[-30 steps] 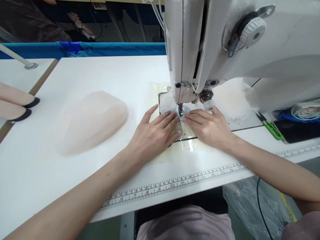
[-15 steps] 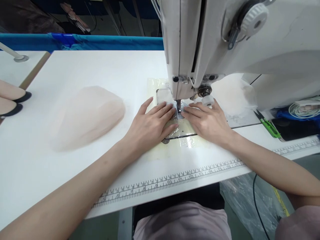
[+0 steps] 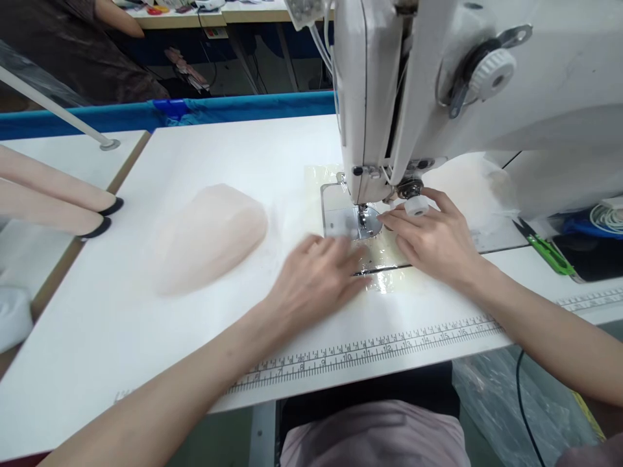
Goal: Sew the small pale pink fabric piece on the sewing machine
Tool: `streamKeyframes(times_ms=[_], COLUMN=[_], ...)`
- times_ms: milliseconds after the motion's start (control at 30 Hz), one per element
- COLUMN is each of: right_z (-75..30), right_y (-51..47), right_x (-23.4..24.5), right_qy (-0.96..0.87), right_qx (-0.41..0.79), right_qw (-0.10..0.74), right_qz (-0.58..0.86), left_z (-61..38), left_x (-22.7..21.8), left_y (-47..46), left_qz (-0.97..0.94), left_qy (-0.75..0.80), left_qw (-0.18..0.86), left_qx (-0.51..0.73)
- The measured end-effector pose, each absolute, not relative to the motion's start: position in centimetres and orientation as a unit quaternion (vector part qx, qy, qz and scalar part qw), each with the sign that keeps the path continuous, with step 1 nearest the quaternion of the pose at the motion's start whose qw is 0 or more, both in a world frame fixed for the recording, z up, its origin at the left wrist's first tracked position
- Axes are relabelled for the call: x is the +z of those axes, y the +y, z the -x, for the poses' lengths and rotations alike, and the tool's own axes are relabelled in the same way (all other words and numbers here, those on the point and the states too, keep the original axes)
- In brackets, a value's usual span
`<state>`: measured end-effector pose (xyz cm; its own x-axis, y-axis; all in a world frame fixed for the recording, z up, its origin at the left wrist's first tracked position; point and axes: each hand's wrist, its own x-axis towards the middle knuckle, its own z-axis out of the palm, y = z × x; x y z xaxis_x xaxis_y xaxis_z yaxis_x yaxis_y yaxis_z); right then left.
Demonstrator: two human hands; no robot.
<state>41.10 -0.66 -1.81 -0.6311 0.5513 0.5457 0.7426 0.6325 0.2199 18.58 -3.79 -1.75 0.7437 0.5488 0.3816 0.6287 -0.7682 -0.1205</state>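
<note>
Left hand blurred, palm down, fingers loosely bent, near side of the metal plate. Can't tell if it pinches anything. Right hand reads sharper: fingers spread, foremost fingertip just beside the presser foot, far-side finger up behind the white knob. No grip visible on that one.

Presser foot sits between and beyond the hands, under the sewing machine. Shiny clear film covers the near part of the bed. Can't make out a workpiece at the foot; anything thin and see-through would be hard to spot.

Progress: no stitching readable there, so can't confirm anything done. My read: hands are positioning or between passes, and work at the foot isn't closed out. Sheer piece lies flat well left of the plate, neither hand on it. Pale cloth sits behind the right hand, state unclear.

Room: left hand has a broad stretch of tabletop to the left and back. Right side is tight: knob and machine overhead, green snips farther right, beside a dark flat object. Near edge carries a printed ruler scale; both forearms cross it. Far edge meets blue fabric.
</note>
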Motion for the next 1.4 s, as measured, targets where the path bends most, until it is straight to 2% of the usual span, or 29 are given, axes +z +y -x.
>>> streamKeyframes(times_ms=[100,167,267,367,467,767,900,1000,1233,1333,1400], right_z=[-41.2,-41.2,-41.1,-40.8,-40.4,-39.5,-39.4,-39.2,-39.1,-39.1,-39.0], right_y=[-0.9,-1.0,-1.2,-1.4,-1.6,-2.2,-2.4,-2.4,-2.5,-2.5,-2.5], right_x=[-1.6,-1.6,-1.7,-1.8,-1.6,-0.7,-0.6,-0.6,-1.0,-0.9,-0.9], right_qy=[-0.879,-0.88,-0.881,-0.875,-0.859,-0.774,-0.677,-0.667,-0.697,-0.682,-0.678], right_qx=[-0.184,-0.145,-0.08,-0.015,0.061,0.391,0.573,0.579,0.515,0.504,0.494], right_qw=[0.231,0.239,0.243,0.24,0.231,0.203,0.214,0.251,0.296,0.33,0.354], right_qz=[0.374,0.384,0.399,0.42,0.452,0.455,0.41,0.395,0.401,0.414,0.415], left_z=[-18.2,-17.5,-16.7,-16.6,-17.0,-17.3,-17.5,-17.7,-18.1,-18.1,-18.2], left_x=[-1.2,-1.0,-1.0,-0.9,-0.4,0.8,0.5,-0.1,-0.2,0.4,0.5], left_y=[-4.6,-3.9,-2.3,-1.7,-2.3,-2.6,-2.5,-2.5,-2.9,-3.0,-3.2], left_qz=[0.948,0.916,0.869,0.824,0.776,0.696,0.617,0.579,0.573,0.603,0.655], left_qy=[-0.207,-0.29,-0.456,-0.555,-0.596,-0.525,-0.477,-0.44,-0.431,-0.434,-0.449], left_qw=[0.047,0.038,0.031,-0.06,-0.169,-0.375,-0.526,-0.599,-0.612,-0.591,-0.53], left_qx=[-0.237,-0.275,-0.193,-0.101,-0.118,-0.313,-0.339,-0.334,-0.333,-0.315,-0.298])
